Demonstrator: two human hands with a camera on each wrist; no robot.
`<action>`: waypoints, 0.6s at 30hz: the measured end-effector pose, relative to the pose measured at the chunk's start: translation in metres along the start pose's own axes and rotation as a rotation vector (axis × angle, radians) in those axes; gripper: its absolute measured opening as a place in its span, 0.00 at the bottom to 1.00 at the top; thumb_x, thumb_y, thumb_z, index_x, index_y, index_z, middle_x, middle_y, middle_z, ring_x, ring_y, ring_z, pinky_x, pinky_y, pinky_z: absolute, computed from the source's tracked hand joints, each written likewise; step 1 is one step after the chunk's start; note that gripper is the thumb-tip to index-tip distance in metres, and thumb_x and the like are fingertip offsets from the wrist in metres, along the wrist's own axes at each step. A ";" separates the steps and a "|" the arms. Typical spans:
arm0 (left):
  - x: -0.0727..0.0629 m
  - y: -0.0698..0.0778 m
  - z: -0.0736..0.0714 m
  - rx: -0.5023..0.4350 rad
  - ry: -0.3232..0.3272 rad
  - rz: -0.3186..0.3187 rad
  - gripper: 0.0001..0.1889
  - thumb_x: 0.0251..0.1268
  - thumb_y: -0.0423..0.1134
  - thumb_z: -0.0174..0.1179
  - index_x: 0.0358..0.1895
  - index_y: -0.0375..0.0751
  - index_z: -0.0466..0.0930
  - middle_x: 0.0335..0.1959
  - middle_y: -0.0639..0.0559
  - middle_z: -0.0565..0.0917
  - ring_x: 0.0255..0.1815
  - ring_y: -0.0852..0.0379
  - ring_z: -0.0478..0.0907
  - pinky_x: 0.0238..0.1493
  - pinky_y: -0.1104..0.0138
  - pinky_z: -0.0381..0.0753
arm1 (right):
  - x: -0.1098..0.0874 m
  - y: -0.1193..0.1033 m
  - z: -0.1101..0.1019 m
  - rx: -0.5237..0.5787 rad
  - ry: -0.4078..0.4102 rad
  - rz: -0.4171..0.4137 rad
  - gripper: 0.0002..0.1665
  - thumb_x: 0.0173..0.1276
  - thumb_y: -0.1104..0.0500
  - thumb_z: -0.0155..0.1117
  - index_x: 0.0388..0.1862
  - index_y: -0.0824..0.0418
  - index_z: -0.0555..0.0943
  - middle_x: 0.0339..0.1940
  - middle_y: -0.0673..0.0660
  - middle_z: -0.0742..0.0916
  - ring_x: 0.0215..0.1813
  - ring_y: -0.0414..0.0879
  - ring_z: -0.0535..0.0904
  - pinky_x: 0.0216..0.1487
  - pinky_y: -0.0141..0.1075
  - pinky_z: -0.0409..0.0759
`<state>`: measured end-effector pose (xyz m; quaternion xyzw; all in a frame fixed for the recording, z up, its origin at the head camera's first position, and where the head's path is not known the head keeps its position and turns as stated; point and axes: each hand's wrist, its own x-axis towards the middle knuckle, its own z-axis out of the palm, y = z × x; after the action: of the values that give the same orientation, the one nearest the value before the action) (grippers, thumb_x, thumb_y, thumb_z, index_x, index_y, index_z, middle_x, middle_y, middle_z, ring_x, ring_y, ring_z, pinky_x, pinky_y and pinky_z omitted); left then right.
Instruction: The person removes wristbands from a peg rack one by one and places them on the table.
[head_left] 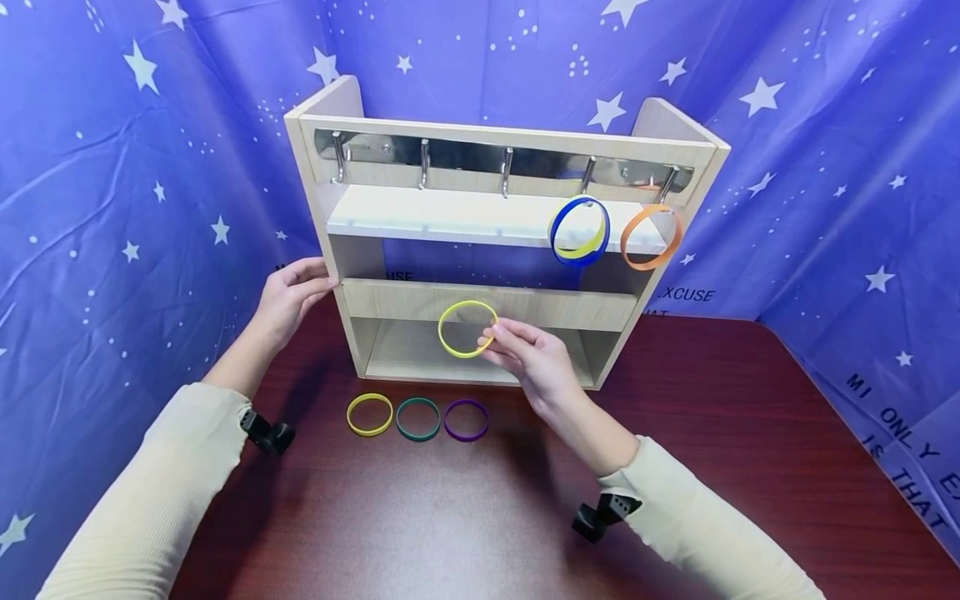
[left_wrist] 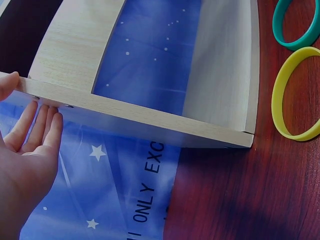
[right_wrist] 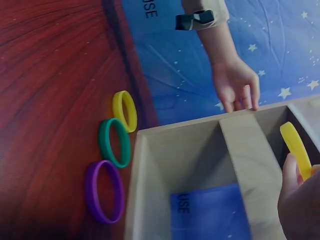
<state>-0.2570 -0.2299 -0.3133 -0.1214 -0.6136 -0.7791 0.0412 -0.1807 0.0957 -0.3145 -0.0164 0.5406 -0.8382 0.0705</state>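
Observation:
My right hand (head_left: 536, 362) pinches a yellow silicone wristband (head_left: 441, 335) between thumb and fingers, in front of the wooden rack (head_left: 487, 302). My left hand (head_left: 288, 298) touches the rack's left side. In the left wrist view its fingers (left_wrist: 37, 130) lie fairly straight against the outer side panel, the thumb at the front edge. On the table before the rack lie a yellow wristband (head_left: 370, 432), a green wristband (head_left: 418, 437) and a purple wristband (head_left: 467, 437) in a row. A blue wristband (head_left: 556, 244) and a yellow one (head_left: 581, 252) hang together; an orange wristband (head_left: 632, 263) hangs to their right.
Several metal hooks (head_left: 507, 171) line a shiny strip along the rack's top front. Below them is a white shelf (head_left: 450, 212). The rack stands on a dark red wooden table (head_left: 712, 433). Blue star-printed curtains (head_left: 480, 58) surround the table's back and sides.

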 end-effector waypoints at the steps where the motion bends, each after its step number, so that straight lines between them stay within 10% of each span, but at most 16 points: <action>1: 0.000 0.000 0.000 -0.002 0.000 -0.001 0.14 0.63 0.23 0.55 0.38 0.48 0.82 0.35 0.60 0.85 0.38 0.67 0.82 0.46 0.80 0.80 | 0.000 0.002 -0.003 0.000 -0.009 0.025 0.15 0.70 0.71 0.53 0.54 0.76 0.71 0.26 0.50 0.88 0.34 0.39 0.86 0.46 0.32 0.86; 18: 0.001 0.000 -0.002 0.038 0.006 -0.010 0.14 0.63 0.24 0.55 0.38 0.50 0.82 0.35 0.61 0.85 0.38 0.68 0.82 0.46 0.80 0.80 | 0.006 0.029 -0.035 -0.037 -0.075 0.352 0.32 0.67 0.76 0.50 0.69 0.79 0.56 0.33 0.54 0.87 0.38 0.42 0.86 0.47 0.32 0.85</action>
<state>-0.2586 -0.2316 -0.3137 -0.1153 -0.6286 -0.7680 0.0414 -0.1878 0.1150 -0.3560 0.0460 0.5475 -0.8015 0.2361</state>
